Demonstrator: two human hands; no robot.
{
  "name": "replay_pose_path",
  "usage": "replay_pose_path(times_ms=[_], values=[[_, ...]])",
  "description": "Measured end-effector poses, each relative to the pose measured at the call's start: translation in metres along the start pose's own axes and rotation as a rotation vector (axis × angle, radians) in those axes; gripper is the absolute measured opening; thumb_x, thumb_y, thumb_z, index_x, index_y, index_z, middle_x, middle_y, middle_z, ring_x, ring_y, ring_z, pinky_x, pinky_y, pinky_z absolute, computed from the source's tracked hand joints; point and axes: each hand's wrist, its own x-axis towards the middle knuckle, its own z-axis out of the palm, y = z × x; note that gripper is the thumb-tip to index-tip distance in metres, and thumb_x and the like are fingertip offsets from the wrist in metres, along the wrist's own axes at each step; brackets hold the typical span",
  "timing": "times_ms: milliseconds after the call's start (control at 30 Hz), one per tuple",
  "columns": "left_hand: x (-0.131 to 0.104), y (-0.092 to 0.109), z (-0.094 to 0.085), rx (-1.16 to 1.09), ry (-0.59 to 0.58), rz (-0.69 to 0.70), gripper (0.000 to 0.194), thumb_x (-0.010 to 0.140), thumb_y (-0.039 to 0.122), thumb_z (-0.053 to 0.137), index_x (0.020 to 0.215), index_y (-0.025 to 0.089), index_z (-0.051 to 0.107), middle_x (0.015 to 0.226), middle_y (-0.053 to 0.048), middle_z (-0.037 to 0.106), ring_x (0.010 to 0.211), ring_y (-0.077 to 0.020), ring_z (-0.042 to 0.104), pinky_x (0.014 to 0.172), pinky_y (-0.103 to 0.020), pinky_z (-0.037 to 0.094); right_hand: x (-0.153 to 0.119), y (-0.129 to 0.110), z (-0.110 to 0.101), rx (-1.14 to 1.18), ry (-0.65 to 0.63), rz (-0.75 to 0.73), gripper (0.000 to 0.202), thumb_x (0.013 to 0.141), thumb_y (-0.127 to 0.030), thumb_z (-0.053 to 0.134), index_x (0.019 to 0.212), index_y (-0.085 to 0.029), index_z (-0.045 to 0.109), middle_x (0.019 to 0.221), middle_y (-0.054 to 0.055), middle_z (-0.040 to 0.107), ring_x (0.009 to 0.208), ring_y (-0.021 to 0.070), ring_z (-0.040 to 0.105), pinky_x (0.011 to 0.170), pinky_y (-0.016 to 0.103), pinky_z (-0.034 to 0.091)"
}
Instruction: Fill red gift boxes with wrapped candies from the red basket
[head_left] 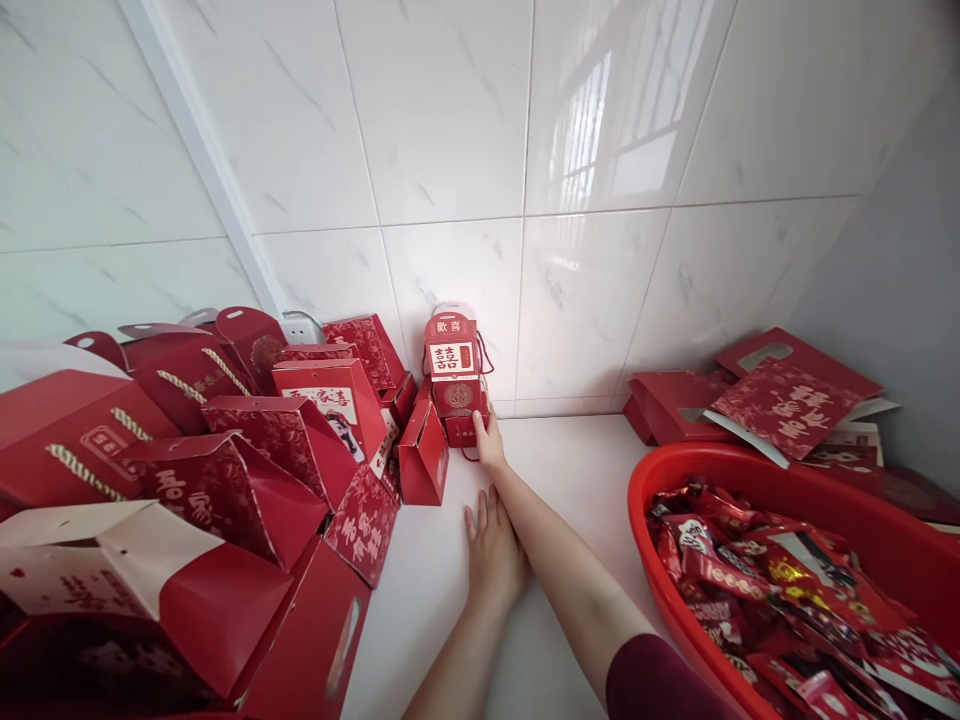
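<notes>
Beyond the red basin (637,500), one wall (450,130) of white, grey-veined tiles is seen. One white counter (420,570) is spread between wall and basin, and continued to the basin's left. Well to the left of the basin, a crowd of red cartons (225,490) is gathered; at least ten can be counted, some fitted with rope handles, one topped with white. One basin is seen, in which many wrapped packets are heaped. Just behind the basin, flattened cartons (787,410) are piled, at least three being made out.

To the left of the basin and farther back, near the wall, one narrow box (454,395) is stood upright. It is coloured red; a pale panel is printed with a dark double-happiness sign, a round gold emblem is set below, and a slotted handle is shown at the top. A red cord is looped at its side.

Two hands are seen, both left of the basin. The box is held at its lower edge by the right hand (490,440), the thumb laid on its front and the other fingers largely hidden. The left hand (495,550) is held flat and empty beneath the right forearm, its fingers extended. The packets (802,560), mostly red, cannot be counted exactly.
</notes>
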Motion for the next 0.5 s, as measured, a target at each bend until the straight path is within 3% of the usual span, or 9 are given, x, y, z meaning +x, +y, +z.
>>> replay_pose_path(times_ms=[300, 433, 500], values=[[0.0, 0.0, 0.002, 0.016, -0.01, 0.011, 0.068, 0.09, 0.029, 0.031, 0.154, 0.008, 0.024, 0.162, -0.009, 0.017, 0.152, -0.0285, 0.005, 0.124, -0.054, 0.001, 0.0, 0.001, 0.002, -0.007, 0.051, -0.019, 0.068, 0.096, -0.055, 0.036, 0.149, -0.013, 0.033, 0.149, 0.014, 0.045, 0.137, 0.0229, 0.041, 0.113, 0.041, 0.034], [0.0, 0.0, 0.001, 0.019, -0.011, 0.015, 0.066, 0.09, 0.026, 0.032, 0.153, 0.007, 0.027, 0.161, -0.012, 0.023, 0.151, -0.0289, 0.008, 0.124, -0.053, 0.002, -0.01, -0.021, -0.005, -0.051, 0.183, -0.056, 0.074, 0.094, -0.053, 0.043, 0.15, -0.008, 0.025, 0.155, 0.021, 0.03, 0.145, 0.0274, 0.026, 0.117, 0.047, 0.023], [0.0, 0.0, 0.0, 0.012, -0.009, 0.022, 0.066, 0.089, 0.026, 0.034, 0.153, 0.009, 0.029, 0.16, -0.012, 0.026, 0.151, -0.0297, 0.008, 0.124, -0.054, 0.002, -0.016, -0.039, -0.007, -0.092, 0.243, -0.171, 0.068, 0.094, -0.047, 0.044, 0.149, -0.012, 0.025, 0.155, 0.019, 0.029, 0.146, 0.0256, 0.022, 0.119, 0.046, 0.018]])
